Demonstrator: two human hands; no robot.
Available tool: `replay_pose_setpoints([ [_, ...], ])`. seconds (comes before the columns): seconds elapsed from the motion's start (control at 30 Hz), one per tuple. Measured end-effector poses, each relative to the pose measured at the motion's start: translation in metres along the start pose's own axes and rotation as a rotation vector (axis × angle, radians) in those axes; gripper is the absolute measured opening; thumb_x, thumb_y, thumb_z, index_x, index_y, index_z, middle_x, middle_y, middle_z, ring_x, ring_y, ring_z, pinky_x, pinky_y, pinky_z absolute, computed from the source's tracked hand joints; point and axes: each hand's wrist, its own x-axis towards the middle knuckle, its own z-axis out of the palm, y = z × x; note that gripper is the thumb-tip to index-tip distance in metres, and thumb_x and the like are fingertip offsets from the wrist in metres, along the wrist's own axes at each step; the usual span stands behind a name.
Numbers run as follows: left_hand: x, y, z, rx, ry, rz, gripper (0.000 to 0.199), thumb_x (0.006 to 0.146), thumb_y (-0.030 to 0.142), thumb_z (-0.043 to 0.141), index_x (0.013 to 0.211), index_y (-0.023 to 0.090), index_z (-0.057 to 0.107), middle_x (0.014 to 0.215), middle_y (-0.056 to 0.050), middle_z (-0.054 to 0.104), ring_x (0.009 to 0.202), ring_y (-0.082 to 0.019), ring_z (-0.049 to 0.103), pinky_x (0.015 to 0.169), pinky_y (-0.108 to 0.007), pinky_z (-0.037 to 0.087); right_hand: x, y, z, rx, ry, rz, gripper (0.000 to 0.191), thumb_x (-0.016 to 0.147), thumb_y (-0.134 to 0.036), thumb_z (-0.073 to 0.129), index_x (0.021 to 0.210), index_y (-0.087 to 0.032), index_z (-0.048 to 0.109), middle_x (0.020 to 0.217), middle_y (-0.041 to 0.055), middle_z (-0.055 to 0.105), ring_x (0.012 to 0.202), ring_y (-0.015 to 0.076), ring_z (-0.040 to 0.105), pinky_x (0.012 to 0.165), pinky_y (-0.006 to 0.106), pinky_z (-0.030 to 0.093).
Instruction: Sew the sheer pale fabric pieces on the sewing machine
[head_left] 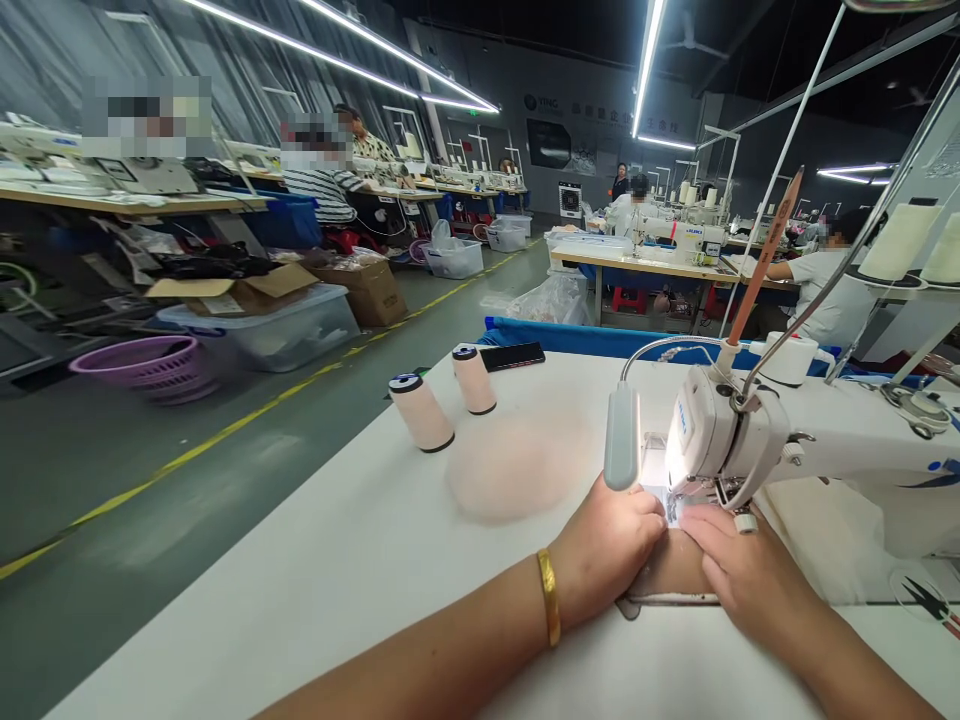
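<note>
My left hand (pixel 611 540), with a gold bangle on the wrist, is closed, its fingertips pinching the edge of a small white fabric piece (pixel 673 511) under the presser foot. From the other side, the fingertips of my right hand (pixel 750 565) grip the same piece close to the needle. The white sewing machine (pixel 701 425) stands over both hands, its lamp (pixel 622 440) lit just above my left fingers. Between my hands shows a brownish, glossy surface (pixel 679 568), whose material I cannot make out. Pale sheer cloth (pixel 810 525) lies beneath the machine arm.
Two pale pink thread cones (pixel 422 415) and a black phone (pixel 513 357) are on the white table (pixel 360 590). A blurred pale pink oval (pixel 521 465) lies nearer. Thread snips (pixel 930 602) rest at the right. Other people sit at machines beyond the yellow-lined aisle.
</note>
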Motion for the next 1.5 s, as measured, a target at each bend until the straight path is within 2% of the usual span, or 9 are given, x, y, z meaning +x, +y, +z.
replay_pose_setpoints([
  [0.17,0.003,-0.001,-0.002,0.097,-0.035,-0.015,0.033,0.102,0.013,0.042,0.088,0.019,0.071,0.091,-0.005,0.072,0.086,-0.021,0.066,0.089,-0.035,0.048,0.002,0.000,0.002,-0.014,0.051,0.014,0.055,0.086,-0.003,0.047,0.132,-0.025,0.069,0.121,0.0120,0.074,0.106,0.0298,0.068,0.086,0.045,0.059],
  [0.3,0.003,0.001,-0.006,0.160,-0.049,-0.117,0.015,0.097,0.022,0.058,0.105,0.016,0.068,0.122,-0.014,0.069,0.104,-0.028,0.066,0.090,-0.040,0.052,0.002,-0.001,-0.002,-0.014,0.050,-0.006,0.051,0.088,-0.004,0.045,0.128,-0.023,0.071,0.121,0.0128,0.074,0.099,0.0285,0.070,0.081,0.042,0.060],
  [0.37,0.001,0.005,-0.009,0.213,-0.057,-0.156,0.028,0.095,0.031,0.064,0.117,0.014,0.065,0.132,-0.018,0.066,0.111,-0.033,0.065,0.092,-0.045,0.052,0.001,-0.001,-0.003,-0.018,0.049,-0.005,0.048,0.090,-0.004,0.044,0.124,-0.023,0.071,0.121,0.0123,0.074,0.096,0.0281,0.070,0.079,0.041,0.060],
  [0.57,-0.003,0.017,-0.034,0.198,-0.120,-0.127,0.031,0.102,0.030,0.053,0.075,0.019,0.064,0.070,-0.004,0.067,0.065,-0.021,0.062,0.068,-0.033,0.047,0.001,-0.012,-0.006,0.113,0.088,-0.110,0.041,0.095,-0.004,0.042,0.120,-0.025,0.068,0.106,0.0081,0.075,0.091,0.0246,0.069,0.077,0.037,0.055],
  [0.73,0.002,0.005,-0.052,0.100,0.096,-0.097,0.027,0.102,0.020,0.044,0.094,0.021,0.070,0.086,-0.006,0.071,0.080,-0.022,0.065,0.071,-0.032,0.049,0.013,-0.038,-0.008,0.324,0.103,-0.184,0.030,0.103,-0.014,0.046,0.129,-0.023,0.059,0.117,0.0091,0.072,0.101,0.0254,0.065,0.084,0.039,0.053],
  [0.9,-0.002,0.004,-0.037,0.135,-0.239,-0.218,0.010,0.092,0.022,0.063,0.083,0.020,0.064,0.079,-0.005,0.068,0.073,-0.022,0.066,0.068,-0.031,0.050,0.016,-0.055,-0.003,0.419,0.035,-0.223,0.026,0.099,-0.018,0.054,0.123,-0.026,0.061,0.094,0.0037,0.071,0.082,0.0229,0.061,0.072,0.035,0.047],
  [1.13,-0.013,0.012,-0.044,0.182,-0.331,-0.326,0.013,0.077,0.023,0.072,0.073,0.020,0.059,0.070,-0.003,0.063,0.063,-0.022,0.059,0.058,-0.030,0.042,0.005,-0.042,-0.014,0.452,-0.067,-0.130,0.033,0.083,-0.001,0.051,0.096,-0.027,0.066,0.085,0.0000,0.064,0.084,0.0210,0.059,0.076,0.034,0.044],
  [1.27,-0.002,0.010,-0.039,-0.030,-0.254,-0.251,0.015,0.070,0.020,0.072,0.076,0.020,0.058,0.090,-0.004,0.064,0.079,-0.021,0.057,0.067,-0.030,0.043,0.007,-0.036,-0.023,0.558,-0.110,-0.065,0.028,0.083,-0.003,0.049,0.091,-0.025,0.064,0.083,-0.0012,0.062,0.083,0.0191,0.059,0.077,0.033,0.045],
  [1.5,-0.001,0.013,-0.022,-0.569,-0.210,-0.489,0.016,0.066,0.013,0.052,0.074,0.023,0.042,0.064,0.007,0.046,0.058,-0.013,0.041,0.052,-0.024,0.030,0.011,-0.036,-0.030,0.655,-0.191,0.097,0.021,0.100,-0.028,0.046,0.080,-0.023,0.049,0.080,-0.0012,0.057,0.078,0.0187,0.055,0.074,0.031,0.043],
])
